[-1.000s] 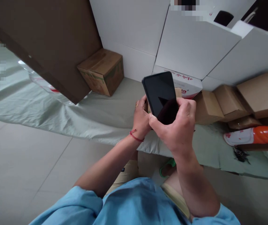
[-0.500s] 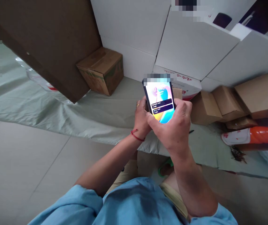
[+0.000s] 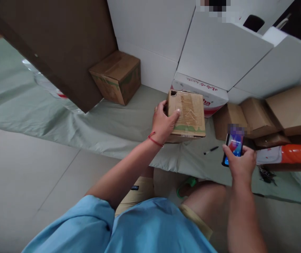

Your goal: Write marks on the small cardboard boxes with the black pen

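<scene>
My left hand (image 3: 163, 123), with a red string at the wrist, grips the left side of a small brown cardboard box (image 3: 188, 114) that stands on a pale green plastic sheet (image 3: 108, 126). The thumb lies across the box's top. My right hand (image 3: 241, 163) holds a phone (image 3: 233, 147) with a lit screen, low and to the right of the box. A black pen (image 3: 211, 150) lies on the sheet between the box and the phone.
A second brown box (image 3: 117, 75) stands further back on the left, under a large dark cardboard panel (image 3: 50, 42). White cartons (image 3: 218, 49) are stacked behind. Several brown boxes (image 3: 261, 116) and an orange-and-white package (image 3: 289, 154) lie to the right. Grey floor tiles (image 3: 21, 182) are on the left.
The phone's screen lit up, then my right hand carried it down and to the right, away from in front of the box. My left hand has stayed on the box, which now shows.
</scene>
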Tool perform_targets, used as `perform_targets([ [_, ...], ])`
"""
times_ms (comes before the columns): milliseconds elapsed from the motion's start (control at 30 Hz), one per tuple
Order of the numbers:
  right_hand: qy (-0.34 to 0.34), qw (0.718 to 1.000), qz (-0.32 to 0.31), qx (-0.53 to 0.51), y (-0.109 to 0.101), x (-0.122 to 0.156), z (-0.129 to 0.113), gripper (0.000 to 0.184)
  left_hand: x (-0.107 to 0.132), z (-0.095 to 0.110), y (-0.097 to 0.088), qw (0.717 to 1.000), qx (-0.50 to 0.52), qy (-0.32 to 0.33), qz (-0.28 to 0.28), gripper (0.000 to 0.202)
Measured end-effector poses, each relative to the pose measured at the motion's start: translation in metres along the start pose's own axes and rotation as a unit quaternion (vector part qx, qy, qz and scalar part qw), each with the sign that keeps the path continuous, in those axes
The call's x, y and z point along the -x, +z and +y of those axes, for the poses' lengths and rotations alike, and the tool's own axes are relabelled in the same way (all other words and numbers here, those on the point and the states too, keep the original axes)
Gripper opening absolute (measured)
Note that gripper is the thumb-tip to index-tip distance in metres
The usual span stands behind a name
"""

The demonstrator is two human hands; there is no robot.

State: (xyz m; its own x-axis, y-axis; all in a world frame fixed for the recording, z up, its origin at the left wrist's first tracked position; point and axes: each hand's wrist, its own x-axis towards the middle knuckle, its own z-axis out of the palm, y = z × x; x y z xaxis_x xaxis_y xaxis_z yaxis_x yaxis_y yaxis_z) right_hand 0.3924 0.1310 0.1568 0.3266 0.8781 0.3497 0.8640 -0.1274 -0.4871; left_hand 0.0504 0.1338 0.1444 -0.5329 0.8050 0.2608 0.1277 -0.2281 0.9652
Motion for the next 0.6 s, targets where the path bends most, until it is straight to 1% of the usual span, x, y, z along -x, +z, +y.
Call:
perform_targets([
  [67, 0.079, 0.991, -0.069, 0.081, 0.007, -0.003, 0.049, 0.077, -0.008, 0.003, 0.003, 0.999, 0.015, -0.040, 0.014, 0.054],
  [133, 0.136, 0.971, -0.118, 0.159, 0.012, 0.000, 0.089, 0.084, -0.015, 0.007, 0.004, 0.997, 0.025, -0.072, 0.019, 0.052],
  [167, 0.156, 0.961, -0.134, 0.187, 0.014, 0.002, 0.104, 0.088, -0.018, 0.009, 0.005, 0.996, 0.028, -0.082, 0.018, 0.051],
  [233, 0.185, 0.944, -0.156, 0.225, 0.017, 0.006, 0.127, 0.093, -0.023, 0.014, 0.005, 0.994, 0.033, -0.100, 0.018, 0.047],
  [300, 0.203, 0.934, -0.169, 0.241, 0.021, 0.007, 0.141, 0.097, -0.027, 0.018, 0.006, 0.992, 0.035, -0.119, 0.024, 0.044],
  [433, 0.225, 0.926, -0.172, 0.248, 0.029, -0.002, 0.156, 0.106, -0.032, 0.025, 0.007, 0.987, 0.026, -0.153, 0.046, 0.041],
  [500, 0.245, 0.925, -0.165, 0.241, 0.034, -0.007, 0.162, 0.112, -0.033, 0.027, 0.008, 0.985, 0.030, -0.165, 0.050, 0.040],
  [600, 0.296, 0.922, -0.135, 0.209, 0.039, -0.012, 0.171, 0.120, -0.036, 0.028, 0.008, 0.983, 0.041, -0.174, 0.049, 0.041],
])
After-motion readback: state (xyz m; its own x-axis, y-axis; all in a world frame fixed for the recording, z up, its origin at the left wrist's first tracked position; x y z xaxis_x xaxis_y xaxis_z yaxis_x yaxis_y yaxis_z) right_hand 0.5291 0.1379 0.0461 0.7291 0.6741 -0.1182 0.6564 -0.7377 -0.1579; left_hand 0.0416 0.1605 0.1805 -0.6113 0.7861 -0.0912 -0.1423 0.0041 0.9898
